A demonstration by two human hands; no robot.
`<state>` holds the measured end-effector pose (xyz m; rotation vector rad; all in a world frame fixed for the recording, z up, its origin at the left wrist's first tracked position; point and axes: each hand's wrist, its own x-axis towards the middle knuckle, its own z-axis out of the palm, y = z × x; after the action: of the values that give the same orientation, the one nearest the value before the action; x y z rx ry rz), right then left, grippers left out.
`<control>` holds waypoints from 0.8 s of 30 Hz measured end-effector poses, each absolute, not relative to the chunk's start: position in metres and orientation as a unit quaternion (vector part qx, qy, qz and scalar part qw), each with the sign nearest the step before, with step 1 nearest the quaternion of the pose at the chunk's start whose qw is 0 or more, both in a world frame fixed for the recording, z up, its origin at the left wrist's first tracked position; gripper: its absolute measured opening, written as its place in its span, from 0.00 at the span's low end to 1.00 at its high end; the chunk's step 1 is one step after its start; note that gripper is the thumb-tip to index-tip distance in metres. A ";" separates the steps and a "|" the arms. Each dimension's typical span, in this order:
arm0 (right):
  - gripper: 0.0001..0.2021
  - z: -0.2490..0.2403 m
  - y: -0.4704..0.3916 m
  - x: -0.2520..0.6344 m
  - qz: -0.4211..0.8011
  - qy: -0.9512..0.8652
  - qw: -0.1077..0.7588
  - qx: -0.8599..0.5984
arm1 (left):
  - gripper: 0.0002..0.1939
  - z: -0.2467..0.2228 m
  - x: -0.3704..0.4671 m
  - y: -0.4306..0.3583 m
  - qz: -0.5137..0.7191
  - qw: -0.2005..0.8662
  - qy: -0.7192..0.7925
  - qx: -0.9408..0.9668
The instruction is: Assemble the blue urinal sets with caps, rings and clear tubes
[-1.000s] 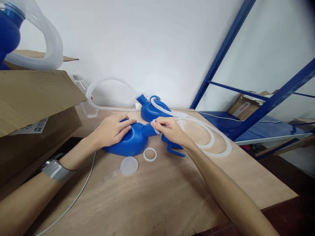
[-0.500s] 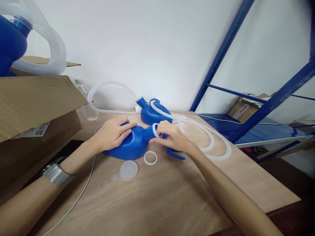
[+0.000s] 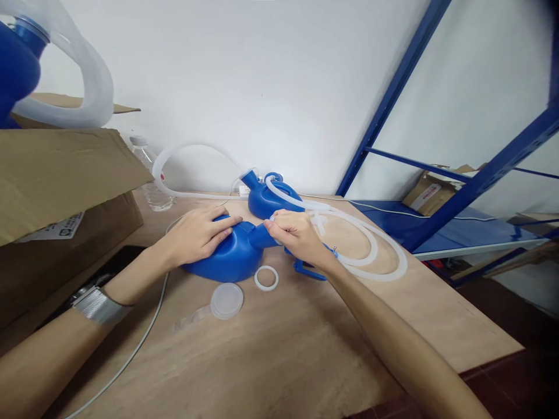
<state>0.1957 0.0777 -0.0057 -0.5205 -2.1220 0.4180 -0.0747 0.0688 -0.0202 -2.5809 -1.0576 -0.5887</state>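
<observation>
A blue plastic bottle (image 3: pixel 233 256) with a slanted neck lies on the wooden table. My left hand (image 3: pixel 198 233) rests over its top and grips it, thumb and fingers on the blue body. At the end of the neck, my right hand (image 3: pixel 297 233) is closed round the mouth on a white ring (image 3: pixel 273 220), which my fingers mostly cover. In front of the bottle are a second white ring (image 3: pixel 266 287) and a translucent cap (image 3: pixel 226 301) with a strap. A blue clip-like part (image 3: pixel 309 270) sits just below my right hand.
Behind stands another blue bottle (image 3: pixel 273 199) with a white hose (image 3: pixel 395 250) looped to the right. At left are a cardboard box (image 3: pixel 65 174), a clear water bottle (image 3: pixel 155 189) and a grey cable (image 3: pixel 142 346). Blue metal shelving (image 3: pixel 384 116) rises at right.
My right hand has turned and closed further over the bottle's mouth, covering most of the white ring that showed before. My left hand keeps its hold on the bottle.
</observation>
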 end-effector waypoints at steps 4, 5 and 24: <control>0.27 -0.006 0.079 0.198 0.155 -0.859 0.447 -0.196 | 0.26 -0.020 -0.074 0.069 -0.203 0.142 -0.365 -0.898; 0.27 -0.006 0.078 0.200 0.151 -0.860 0.445 -0.200 | 0.26 -0.020 -0.074 0.069 -0.203 0.140 -0.366 -0.897; 0.15 -0.006 0.094 0.228 -0.260 -0.900 0.309 -0.165 | 0.28 -0.023 -0.073 0.068 -0.213 0.149 -0.361 -0.895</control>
<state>0.2284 0.0944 -0.0055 -0.4363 -2.3775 -0.6858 -0.0727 0.0679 -0.0229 -2.5739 -1.0391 -0.6126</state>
